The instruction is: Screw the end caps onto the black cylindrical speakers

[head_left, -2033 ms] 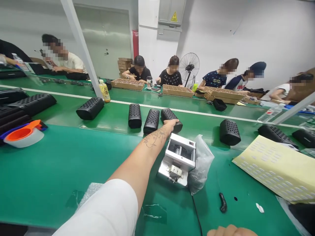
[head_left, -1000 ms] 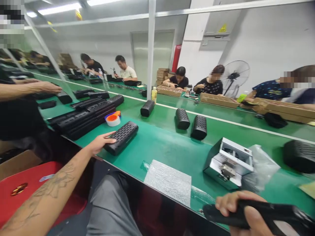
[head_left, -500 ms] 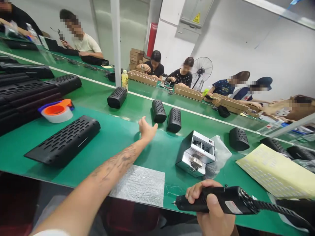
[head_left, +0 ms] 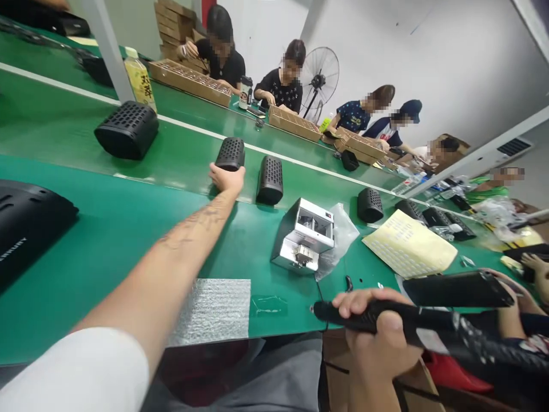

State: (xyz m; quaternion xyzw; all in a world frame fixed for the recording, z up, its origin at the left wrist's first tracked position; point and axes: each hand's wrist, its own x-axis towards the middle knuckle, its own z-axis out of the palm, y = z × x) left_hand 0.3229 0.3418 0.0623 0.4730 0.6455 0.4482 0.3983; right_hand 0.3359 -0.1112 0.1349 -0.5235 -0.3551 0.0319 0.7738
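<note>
At arm's length, my left hand (head_left: 228, 178) has its fingers round the near end of a black perforated speaker-like housing (head_left: 230, 152) on the green bench. A second such housing (head_left: 271, 178) stands just to its right, and another (head_left: 127, 130) is farther left. My right hand (head_left: 377, 326) grips a black electric screwdriver (head_left: 364, 316) near the bench's front edge, its tip pointing left. Behind that tip stands a silver screw feeder (head_left: 304, 237), with a clear plastic bag (head_left: 341, 234) beside it.
A foam sheet (head_left: 218, 309) lies at the front edge. At left is a large black housing (head_left: 30, 223). A yellow label sheet (head_left: 409, 243) lies right of the feeder. A co-worker's hands hold a black housing (head_left: 458, 289) close on the right. Other people sit across the bench.
My left hand has reached forward and closed on the black housing. The view has swung right. My right hand still holds the electric screwdriver. A co-worker's hands with a housing now show at right.
</note>
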